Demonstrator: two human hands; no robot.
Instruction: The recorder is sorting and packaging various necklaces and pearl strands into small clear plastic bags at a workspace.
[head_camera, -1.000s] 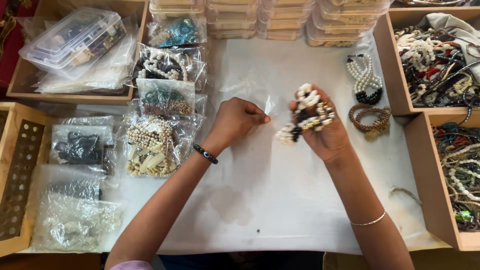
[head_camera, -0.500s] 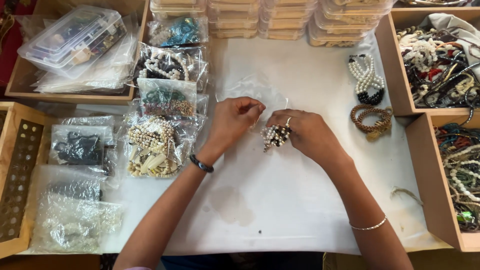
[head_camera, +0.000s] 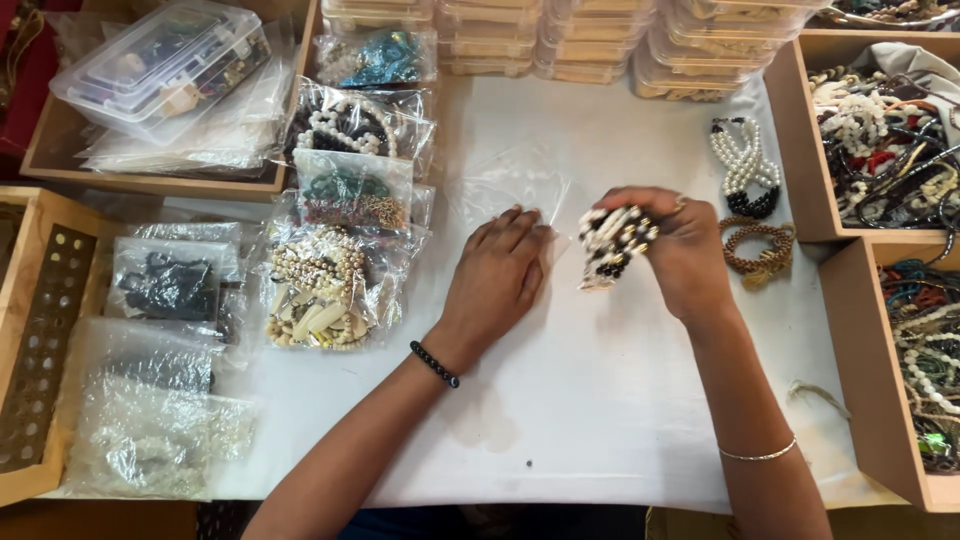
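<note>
The right hand (head_camera: 690, 250) is in the middle right of the frame, its fingers closed around a bundle of black and white beaded bracelets (head_camera: 612, 243); the bundle sticks out to the left of the fist and is lifted a little above the counter (head_camera: 620, 420). The left hand (head_camera: 497, 275) lies in the centre of the frame, palm down and fingers stretched, pressing on the lower edge of a clear plastic bag (head_camera: 505, 185); it grips nothing, the fingers are flat and together; the bag is flat on the white counter, just above and left of the hand. The bracelets and the bag edge are near each other, but I cannot tell if they touch.

To the right of the right hand, a white pearl bracelet set with dark beads (head_camera: 745, 165) lies on the counter; just below it are brown beaded bracelets (head_camera: 758, 250). On the left of the frame, several filled clear bags of jewellery (head_camera: 325, 290) overlap each other. At the right edge, wooden trays (head_camera: 800, 150) hold mixed necklaces; at the top, stacked clear plastic boxes (head_camera: 590, 40) stand in a row; in the upper left is another clear lidded box (head_camera: 160, 65).
</note>
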